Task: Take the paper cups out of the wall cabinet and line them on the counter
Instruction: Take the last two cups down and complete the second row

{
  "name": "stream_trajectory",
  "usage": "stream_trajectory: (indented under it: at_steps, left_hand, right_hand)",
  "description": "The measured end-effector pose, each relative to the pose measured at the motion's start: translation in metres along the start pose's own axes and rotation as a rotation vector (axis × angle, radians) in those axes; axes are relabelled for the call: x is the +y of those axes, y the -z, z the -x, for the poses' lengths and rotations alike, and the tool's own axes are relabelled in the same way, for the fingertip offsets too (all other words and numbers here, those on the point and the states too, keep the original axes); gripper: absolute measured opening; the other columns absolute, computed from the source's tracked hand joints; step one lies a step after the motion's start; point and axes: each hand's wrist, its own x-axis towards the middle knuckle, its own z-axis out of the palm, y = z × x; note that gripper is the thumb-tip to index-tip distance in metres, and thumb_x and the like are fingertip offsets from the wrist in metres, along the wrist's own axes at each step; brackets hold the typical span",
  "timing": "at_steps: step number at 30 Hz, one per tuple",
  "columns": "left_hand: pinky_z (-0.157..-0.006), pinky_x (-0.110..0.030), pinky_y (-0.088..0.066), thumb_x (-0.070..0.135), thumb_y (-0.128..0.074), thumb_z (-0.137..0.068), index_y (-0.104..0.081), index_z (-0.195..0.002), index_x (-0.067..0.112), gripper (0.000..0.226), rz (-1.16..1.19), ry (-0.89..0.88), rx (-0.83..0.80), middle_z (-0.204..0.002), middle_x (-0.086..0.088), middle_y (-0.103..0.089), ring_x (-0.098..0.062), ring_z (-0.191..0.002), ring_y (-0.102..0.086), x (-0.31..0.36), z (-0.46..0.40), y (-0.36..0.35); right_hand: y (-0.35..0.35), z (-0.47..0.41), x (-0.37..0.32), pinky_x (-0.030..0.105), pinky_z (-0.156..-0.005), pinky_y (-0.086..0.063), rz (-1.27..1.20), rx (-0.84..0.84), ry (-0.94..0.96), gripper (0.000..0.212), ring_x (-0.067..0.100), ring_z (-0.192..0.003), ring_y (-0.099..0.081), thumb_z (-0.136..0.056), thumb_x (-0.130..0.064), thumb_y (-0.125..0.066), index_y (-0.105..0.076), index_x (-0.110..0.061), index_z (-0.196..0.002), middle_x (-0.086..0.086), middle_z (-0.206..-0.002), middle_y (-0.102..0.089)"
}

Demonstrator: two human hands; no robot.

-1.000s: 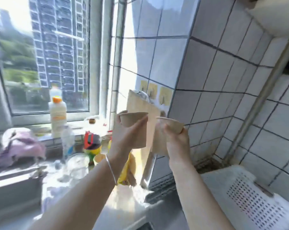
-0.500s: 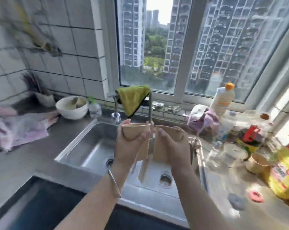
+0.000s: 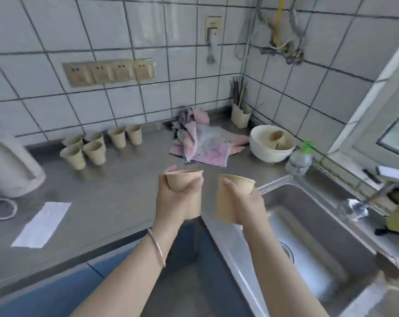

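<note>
Both hands are up in front of the chest, each with a brown paper cup. The left hand (image 3: 175,197) is wrapped around its paper cup (image 3: 186,193), thumb and fingers pressed into the side just under the rim, mouth facing up. The right hand (image 3: 246,202) grips the second paper cup (image 3: 228,197) the same way, fingers curled tight around the wall, and that one is tipped a bit to the right. The two cups are near each other but not touching, held in the air over the front edge of the steel counter (image 3: 116,191), right beside the sink (image 3: 319,236).

Further back by the tiled wall there's a bunch of six paper cups (image 3: 100,145) already standing upright on the counter: four along the wall and two in front at the left, so more of a cluster than a clean line.

Other stuff around: a pink cloth (image 3: 203,143) crumpled in the corner, a white bowl (image 3: 271,145) with another cup lying in it, a chopstick holder (image 3: 239,113), a sheet of paper (image 3: 42,223) at the left, and a thin bangle (image 3: 158,250) on the left wrist.
</note>
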Motion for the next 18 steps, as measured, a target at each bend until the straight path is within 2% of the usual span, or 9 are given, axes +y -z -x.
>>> stream_trajectory:
  at_steps: [2,5,7,11,13,15,18]
  left_hand:
    - [-0.052,-0.003,-0.045,0.010,-0.074,-0.076,-0.044,-0.116,0.025,0.052,0.012,-0.002,0.100,-0.089,0.012,-0.057,0.010,-0.062,-0.060,-0.002,-0.025,0.020]
    - [-0.061,-0.010,-0.048,0.013,-0.075,-0.076,-0.043,-0.117,0.026,0.053,0.029,0.011,0.204,-0.092,0.011,-0.057,-0.001,-0.074,-0.057,-0.006,-0.062,0.050]
    - [-0.066,-0.018,-0.047,0.014,-0.075,-0.075,-0.043,-0.116,0.027,0.053,0.024,0.013,0.256,-0.094,0.010,-0.057,-0.003,-0.077,-0.057,-0.009,-0.089,0.069]
    - [-0.069,-0.019,-0.045,0.021,-0.080,-0.071,-0.044,-0.115,0.028,0.058,0.016,0.016,0.322,-0.100,0.007,-0.059,-0.003,-0.081,-0.058,-0.015,-0.155,0.105]
    - [-0.070,-0.020,-0.045,0.033,-0.083,-0.058,-0.045,-0.116,0.027,0.069,0.010,0.026,0.325,-0.102,0.006,-0.061,-0.004,-0.082,-0.060,-0.017,-0.191,0.122]
    - [-0.069,-0.016,-0.045,0.038,-0.078,-0.053,-0.045,-0.119,0.026,0.075,-0.007,0.049,0.325,-0.102,0.009,-0.061,-0.002,-0.083,-0.059,-0.017,-0.227,0.137]
    - [-0.061,-0.002,-0.045,0.033,-0.078,-0.059,-0.043,-0.120,0.025,0.071,-0.014,0.046,0.314,-0.097,0.015,-0.058,0.002,-0.082,-0.058,-0.020,-0.277,0.153]
  right_hand:
    - [-0.037,-0.021,-0.003,0.049,-0.088,-0.055,0.091,-0.081,-0.008,0.077,0.027,-0.096,-0.067,-0.045,-0.066,-0.067,-0.062,-0.020,-0.107,0.004,-0.103,-0.069]
    - [-0.093,-0.042,-0.005,0.047,-0.093,-0.052,0.180,-0.199,-0.033,0.088,0.026,-0.103,-0.065,-0.040,-0.069,-0.061,-0.062,-0.023,-0.115,0.003,-0.113,-0.069]
    - [-0.128,-0.054,-0.007,0.045,-0.092,-0.053,0.194,-0.269,-0.049,0.085,0.023,-0.099,-0.066,-0.039,-0.067,-0.061,-0.063,-0.022,-0.111,0.003,-0.109,-0.070]
    - [-0.200,-0.090,-0.012,0.043,-0.090,-0.054,0.204,-0.332,-0.059,0.065,0.022,-0.095,-0.066,-0.053,-0.061,-0.067,-0.064,-0.020,-0.104,0.002,-0.105,-0.070]
    - [-0.236,-0.112,-0.016,0.044,-0.092,-0.053,0.206,-0.324,-0.056,0.071,0.023,-0.099,-0.066,-0.050,-0.063,-0.066,-0.064,-0.018,-0.105,0.004,-0.107,-0.070]
    - [-0.269,-0.132,-0.021,0.046,-0.091,-0.053,0.216,-0.321,-0.071,0.075,0.024,-0.099,-0.066,-0.046,-0.065,-0.065,-0.065,-0.017,-0.105,0.005,-0.107,-0.070]
    - [-0.309,-0.162,-0.025,0.045,-0.091,-0.054,0.220,-0.316,-0.110,0.058,0.024,-0.098,-0.067,-0.056,-0.060,-0.069,-0.066,-0.019,-0.098,0.004,-0.103,-0.071]
